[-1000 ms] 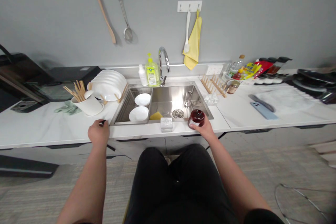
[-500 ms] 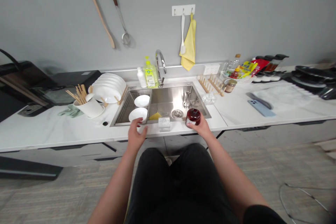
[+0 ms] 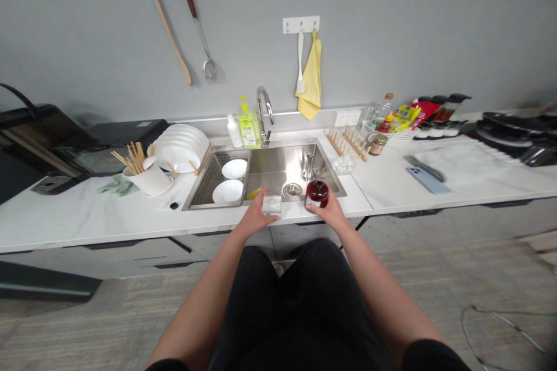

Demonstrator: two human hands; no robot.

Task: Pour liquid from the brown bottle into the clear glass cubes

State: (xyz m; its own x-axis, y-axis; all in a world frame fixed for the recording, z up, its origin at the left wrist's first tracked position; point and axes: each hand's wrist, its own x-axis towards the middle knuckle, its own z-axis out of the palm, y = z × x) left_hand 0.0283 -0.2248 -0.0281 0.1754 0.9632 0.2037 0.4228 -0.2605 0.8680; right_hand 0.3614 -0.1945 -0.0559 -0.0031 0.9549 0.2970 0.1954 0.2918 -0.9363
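Observation:
My right hand (image 3: 327,211) is wrapped around a dark red jar (image 3: 317,192) that stands on the front rim of the steel sink (image 3: 278,169). My left hand (image 3: 256,217) closes on a small clear glass cup (image 3: 271,203) on the same rim, just left of the jar. A yellow sponge (image 3: 256,192) lies in the basin behind the cup. Two white bowls (image 3: 230,190) sit in the sink's left drain tray.
White plates in a rack (image 3: 180,148) and a cup of chopsticks (image 3: 145,173) stand left of the sink, with a small black cap (image 3: 174,206) on the counter. Soap bottles (image 3: 248,127) flank the faucet. A phone (image 3: 429,179), wooden racks and condiments lie to the right.
My left hand left the small black cap on the counter and swept right along the sink's front rim to the glass cup. The right hand stayed on the red jar.

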